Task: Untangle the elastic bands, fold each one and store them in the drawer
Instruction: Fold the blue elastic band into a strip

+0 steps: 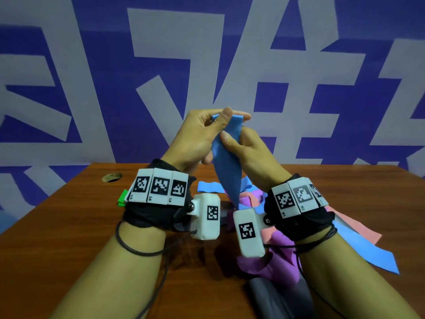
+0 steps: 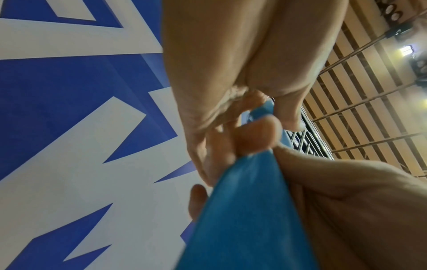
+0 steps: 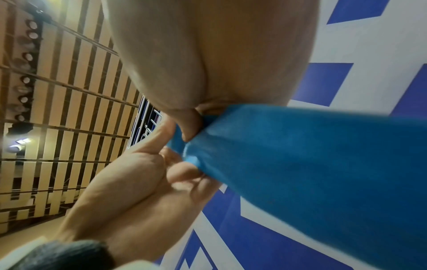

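Note:
A blue elastic band [image 1: 226, 157] hangs upright in front of me, held above the table. My left hand [image 1: 207, 132] pinches its top end between thumb and fingers. My right hand [image 1: 239, 146] grips the band just below, thumb pressed on its front. The band's lower part drops toward a tangled heap of pink, purple and blue bands [image 1: 276, 238] on the table. In the left wrist view the blue band [image 2: 242, 210] runs between the fingers; the right wrist view shows the blue band [image 3: 312, 164] pinched by the right thumb. No drawer is in view.
The wooden table [image 1: 69, 226] carries a folded green band [image 1: 123, 198] behind my left wrist and a round cable hole [image 1: 112, 177] at far left. A dark grey band [image 1: 271, 295] lies near the front edge. A blue and white patterned wall stands behind.

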Motion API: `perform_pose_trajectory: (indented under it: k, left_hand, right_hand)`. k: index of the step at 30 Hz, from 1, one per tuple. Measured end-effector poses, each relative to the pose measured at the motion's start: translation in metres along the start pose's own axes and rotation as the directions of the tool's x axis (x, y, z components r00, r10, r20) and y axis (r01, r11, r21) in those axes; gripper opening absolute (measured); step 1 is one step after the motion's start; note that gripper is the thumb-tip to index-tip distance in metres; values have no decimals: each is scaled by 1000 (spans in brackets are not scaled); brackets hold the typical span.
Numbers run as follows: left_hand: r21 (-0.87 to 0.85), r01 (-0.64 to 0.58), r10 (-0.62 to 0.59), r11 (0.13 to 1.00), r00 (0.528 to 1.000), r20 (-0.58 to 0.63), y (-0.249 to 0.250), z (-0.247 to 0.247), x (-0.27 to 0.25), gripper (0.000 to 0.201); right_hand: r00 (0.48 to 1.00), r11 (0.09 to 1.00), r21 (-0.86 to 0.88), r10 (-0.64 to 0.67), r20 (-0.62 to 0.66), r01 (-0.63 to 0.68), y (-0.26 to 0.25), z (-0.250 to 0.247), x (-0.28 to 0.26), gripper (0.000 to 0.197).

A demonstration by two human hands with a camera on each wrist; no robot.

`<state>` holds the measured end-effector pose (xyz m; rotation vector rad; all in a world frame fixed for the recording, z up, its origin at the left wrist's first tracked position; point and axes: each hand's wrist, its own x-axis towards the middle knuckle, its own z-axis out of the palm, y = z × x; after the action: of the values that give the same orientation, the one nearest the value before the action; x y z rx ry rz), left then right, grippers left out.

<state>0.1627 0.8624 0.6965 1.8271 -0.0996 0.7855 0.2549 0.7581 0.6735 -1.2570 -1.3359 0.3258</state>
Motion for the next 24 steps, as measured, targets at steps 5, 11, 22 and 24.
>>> perform_pose_trajectory:
  k: [5, 11, 22, 24]
  left_hand:
    - [47, 66, -69, 997, 995, 66, -2, 1, 0, 39]
    - [38, 39, -40, 999, 999, 23, 2, 0, -1, 48]
    - [-345, 49, -109, 937, 982, -156, 4, -1, 0, 46]
    - [-392, -6, -97, 920, 965, -242, 3, -8, 1, 45]
  right_hand:
    - [1000, 1000, -9, -11, -12, 11, 0, 5, -1, 42]
    - [993, 995, 52, 74, 95, -79, 4, 5, -3, 45]
    - [983, 986, 2, 164, 86, -164, 5, 9, -4, 43]
    - [979, 982, -24, 189, 76, -187, 5, 9, -5, 41]
